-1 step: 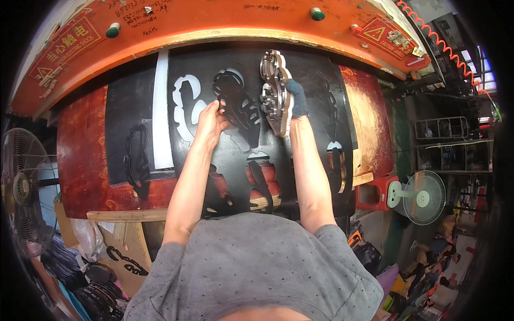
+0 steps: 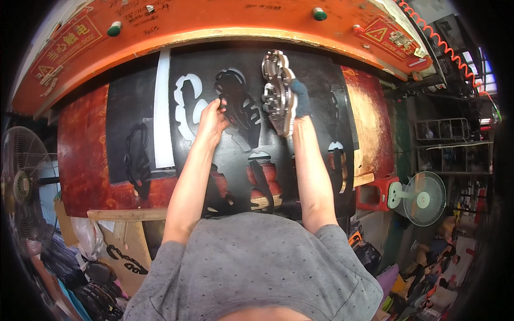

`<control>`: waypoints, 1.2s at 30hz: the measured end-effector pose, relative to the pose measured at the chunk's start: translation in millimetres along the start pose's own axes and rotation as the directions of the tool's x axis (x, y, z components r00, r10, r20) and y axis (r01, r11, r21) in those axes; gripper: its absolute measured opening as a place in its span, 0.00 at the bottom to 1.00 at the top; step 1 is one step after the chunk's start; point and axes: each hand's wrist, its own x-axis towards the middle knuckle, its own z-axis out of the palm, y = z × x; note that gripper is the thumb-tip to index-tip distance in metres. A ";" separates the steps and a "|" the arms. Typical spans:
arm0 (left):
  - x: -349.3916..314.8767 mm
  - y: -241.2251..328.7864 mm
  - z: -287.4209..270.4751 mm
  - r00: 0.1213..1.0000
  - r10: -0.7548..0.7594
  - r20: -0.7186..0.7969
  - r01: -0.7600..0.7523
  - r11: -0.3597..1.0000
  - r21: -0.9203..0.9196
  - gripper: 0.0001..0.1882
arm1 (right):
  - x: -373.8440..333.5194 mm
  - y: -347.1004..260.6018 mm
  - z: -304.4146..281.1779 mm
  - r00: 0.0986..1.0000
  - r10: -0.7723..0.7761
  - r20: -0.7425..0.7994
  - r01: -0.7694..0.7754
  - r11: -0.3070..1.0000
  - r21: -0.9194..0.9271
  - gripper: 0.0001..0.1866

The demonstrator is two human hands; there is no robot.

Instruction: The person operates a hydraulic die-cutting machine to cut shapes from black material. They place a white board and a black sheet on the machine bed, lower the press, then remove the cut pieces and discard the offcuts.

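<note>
My right hand [image 2: 303, 100], in a blue-grey knitted glove, grips a thick metal cutting die [image 2: 277, 99] by its right side. The die is tilted up on edge above a black sheet [image 2: 300, 176], showing its open blades and crossbars. My bare left hand [image 2: 214, 122] has its fingers curled and tips close together, at the left edge of a black sole-shaped cut piece [image 2: 241, 107]. Whether the fingertips pinch its edge cannot be made out. A sole-shaped hole [image 2: 184, 109] left of that hand shows white underneath. More cut outlines [image 2: 262, 176] lie nearer to me.
An orange machine beam [image 2: 241, 21] with green buttons spans the far side. The worn red-brown board [image 2: 80, 144] extends left, with another black sheet [image 2: 120, 107] and white strip [image 2: 163, 117] on it. Fans [image 2: 423, 198] stand at both sides, a red stool [image 2: 372, 193] at right.
The die in my right hand has shifted very slightly right and turned a little. My left hand has hardly moved.
</note>
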 end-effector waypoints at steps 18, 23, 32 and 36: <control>-12.0 -7.4 11.3 0.973 0.225 -0.049 -0.209 0.952 0.224 0.09 | -10.2 0.3 32.4 0.774 -0.586 -0.241 -0.546 -0.424 -0.722 0.41; -22.2 0.2 9.8 0.990 0.113 -0.089 -0.095 0.977 0.189 0.09 | -9.7 -1.0 27.3 0.789 -0.564 -0.244 -0.534 -0.433 -0.726 0.42; 15.0 29.1 0.6 0.976 -0.213 0.047 0.205 0.969 0.138 0.18 | -7.5 20.9 39.6 0.896 -0.417 -0.155 -0.229 -0.134 -0.964 0.22; 38.7 40.5 4.8 0.945 -0.323 0.038 0.309 0.928 0.207 0.22 | 20.5 45.1 30.3 0.948 -0.130 -0.292 -0.244 0.295 -0.924 0.17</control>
